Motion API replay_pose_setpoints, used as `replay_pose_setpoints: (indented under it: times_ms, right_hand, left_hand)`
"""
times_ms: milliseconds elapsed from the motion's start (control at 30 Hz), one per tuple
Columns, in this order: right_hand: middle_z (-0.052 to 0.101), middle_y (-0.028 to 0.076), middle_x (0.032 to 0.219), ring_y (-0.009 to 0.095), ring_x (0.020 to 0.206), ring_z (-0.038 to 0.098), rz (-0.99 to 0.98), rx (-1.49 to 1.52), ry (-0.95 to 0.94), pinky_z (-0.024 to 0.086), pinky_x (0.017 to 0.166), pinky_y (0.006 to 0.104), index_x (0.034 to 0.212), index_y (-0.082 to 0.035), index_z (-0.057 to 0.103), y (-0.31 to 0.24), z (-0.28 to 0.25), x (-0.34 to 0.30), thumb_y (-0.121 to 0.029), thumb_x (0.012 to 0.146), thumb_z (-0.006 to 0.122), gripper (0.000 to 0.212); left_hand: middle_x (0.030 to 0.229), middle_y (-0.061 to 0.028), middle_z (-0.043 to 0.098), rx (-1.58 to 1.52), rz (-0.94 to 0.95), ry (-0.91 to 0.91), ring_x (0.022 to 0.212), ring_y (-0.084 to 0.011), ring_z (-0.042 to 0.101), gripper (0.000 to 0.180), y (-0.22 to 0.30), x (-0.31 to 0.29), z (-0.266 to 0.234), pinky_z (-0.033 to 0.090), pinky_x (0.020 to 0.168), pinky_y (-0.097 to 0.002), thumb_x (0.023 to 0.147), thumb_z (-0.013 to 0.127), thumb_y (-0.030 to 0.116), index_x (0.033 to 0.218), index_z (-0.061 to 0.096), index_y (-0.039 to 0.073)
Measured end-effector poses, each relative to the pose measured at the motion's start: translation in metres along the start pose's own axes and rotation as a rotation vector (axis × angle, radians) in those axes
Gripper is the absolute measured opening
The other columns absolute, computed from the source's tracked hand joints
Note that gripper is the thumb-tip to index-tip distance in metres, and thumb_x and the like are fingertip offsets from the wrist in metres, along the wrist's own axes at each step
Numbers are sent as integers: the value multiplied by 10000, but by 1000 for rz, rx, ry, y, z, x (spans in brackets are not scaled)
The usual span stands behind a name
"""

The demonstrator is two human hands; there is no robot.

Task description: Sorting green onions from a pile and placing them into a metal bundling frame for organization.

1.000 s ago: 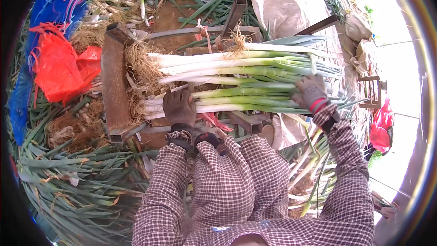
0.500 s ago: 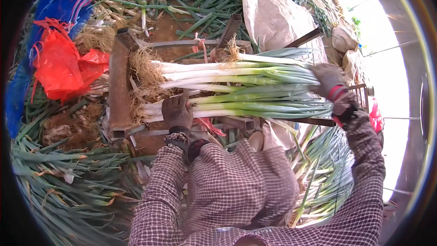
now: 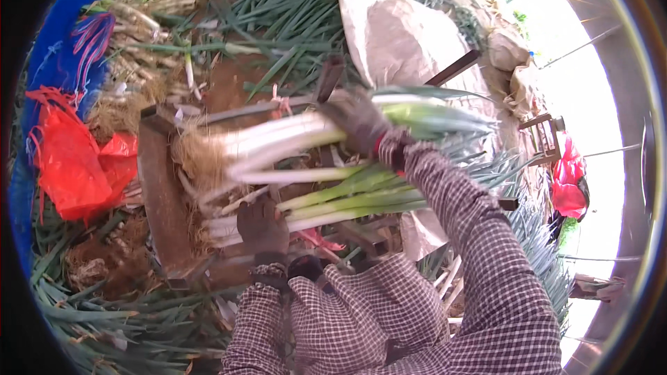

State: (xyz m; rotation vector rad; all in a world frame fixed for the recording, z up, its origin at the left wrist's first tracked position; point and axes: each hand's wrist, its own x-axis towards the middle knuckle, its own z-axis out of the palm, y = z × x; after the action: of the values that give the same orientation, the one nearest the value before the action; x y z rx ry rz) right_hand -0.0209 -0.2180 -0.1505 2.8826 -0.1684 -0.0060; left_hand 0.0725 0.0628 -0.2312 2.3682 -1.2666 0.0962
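Reaching across the body, the right hand lies over the upper leeks about midway along them, where the white shafts give way to green. It is blurred, its gloved fingers pointing up and to the left over the stalks; whether they are spread or closed on anything I cannot tell. The left hand, also gloved, sits lower down on the white part of the lower leeks, its fingers close together and bent over the shafts (their tips are hidden, so I cannot tell how tightly they close). Both groups lie lengthwise across a brown metal rack, their bushy roots beside its upright left end and their green leaves stretching out to the right. A gap shows between the two groups near the middle. Just right of the left hand, a pinkish-red strip hangs by the rack's near side. Left of the rack lies a bright red plastic bag, with a blue sheet behind it. More green leaves are heaped beyond the rack, next to a pale sack, and another leafy heap fills the lower left.
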Motion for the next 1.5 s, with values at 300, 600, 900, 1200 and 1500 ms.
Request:
replay_pose_setpoints:
  times_ms: [300,600,900,1200,1500]
  right_hand:
    - [588,115,1054,280,1048,538,46,252,272,395,958,437,1221,-129,540,-12,-49,-20,-267,680,720,586]
    - [629,166,916,339,841,617,232,788,-369,483,762,453,1121,-105,551,-29,-11,-46,-239,799,663,366]
    - [525,26,661,191,557,546,68,104,13,456,499,349,1042,-152,532,-24,-49,-56,-212,780,660,297]
    - [575,46,721,216,623,601,-130,156,-67,498,555,361,1141,-158,558,-51,-14,-28,-173,788,592,355]
    - [556,149,1140,278,864,626,52,404,-336,502,753,386,1251,-239,531,-72,-19,-35,-311,845,567,413]
  left_hand:
    - [931,-84,603,-48,-42,-48,962,-303,537,218,-6,-2,-9,392,946,-461,722,621,143,936,602,107]
    - [869,-83,581,-104,-18,-38,899,-282,544,267,12,11,-13,385,970,-463,735,608,186,985,599,93]
    - [915,-88,582,-148,14,53,910,-289,548,253,10,8,-7,389,964,-477,710,613,168,955,583,111]
    - [895,-73,593,-151,-54,33,932,-288,546,241,11,5,-9,407,933,-445,703,638,189,936,632,128]
    - [874,-95,567,-120,-54,40,872,-306,536,191,-2,-2,-5,416,795,-456,773,597,249,918,586,125]
